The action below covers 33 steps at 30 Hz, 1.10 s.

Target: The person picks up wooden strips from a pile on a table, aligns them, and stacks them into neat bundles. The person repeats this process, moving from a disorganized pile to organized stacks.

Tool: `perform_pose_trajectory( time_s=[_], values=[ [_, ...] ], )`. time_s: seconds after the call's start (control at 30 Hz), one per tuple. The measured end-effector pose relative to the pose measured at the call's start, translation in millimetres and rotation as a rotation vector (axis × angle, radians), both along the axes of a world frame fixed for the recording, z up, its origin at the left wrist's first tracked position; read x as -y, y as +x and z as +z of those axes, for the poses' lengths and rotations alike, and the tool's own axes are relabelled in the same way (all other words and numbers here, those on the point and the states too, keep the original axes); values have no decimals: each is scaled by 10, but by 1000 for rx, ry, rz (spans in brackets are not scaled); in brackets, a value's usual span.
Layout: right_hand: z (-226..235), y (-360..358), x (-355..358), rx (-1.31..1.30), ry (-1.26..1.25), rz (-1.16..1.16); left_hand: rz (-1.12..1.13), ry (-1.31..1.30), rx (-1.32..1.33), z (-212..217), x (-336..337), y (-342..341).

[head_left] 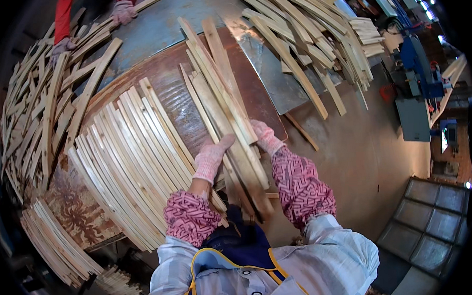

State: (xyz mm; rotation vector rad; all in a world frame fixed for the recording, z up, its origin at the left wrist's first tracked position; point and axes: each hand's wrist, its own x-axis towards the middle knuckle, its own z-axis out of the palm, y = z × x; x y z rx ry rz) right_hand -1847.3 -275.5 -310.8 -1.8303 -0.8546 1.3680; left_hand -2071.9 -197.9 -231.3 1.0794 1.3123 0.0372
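Note:
A loose bundle of long wooden strips lies lengthwise in front of me, its near ends reaching past the table edge toward my apron. My left hand, in a pinkish knit glove, closes on the bundle's left side with the thumb laid over the top. Against the right side my right hand, gloved the same way, grips the strips; its fingertips are partly hidden behind the wood. Just left of my left hand, many strips form a neat side-by-side row on the reddish-brown tabletop.
Tangled strips are heaped at the far left and far right. Smaller stacks stand at lower left. Across the table, a co-worker's gloved hands are over the left heap. Blue machinery stands at right.

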Motion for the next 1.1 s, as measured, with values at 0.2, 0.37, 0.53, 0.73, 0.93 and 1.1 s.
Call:
perform_pose_trajectory(
  time_s=[0.2, 0.37, 0.53, 0.73, 0.93, 1.1],
  values=[
    [810, -719, 546, -506, 61, -606, 301, -71, 529, -128, 560, -265],
    [1188, -940, 550, -503, 187, -360, 362, -339, 646, -21, 564, -278],
    [1564, -1224, 738, -341, 146, -415, 282, -325, 788, 459, 668, -448],
    [2597, -2041, 1268, -428, 631, -539, -49, -231, 963, 1047, 855, -849],
    [2463, -3321, 2878, -255, 698, -804, -418, -312, 1068, 1654, 1640, -2280],
    [1957, -4604, 3942, -361, 738, -1017, -817, -57, 912, 1189, 2376, -3260]
  ],
)
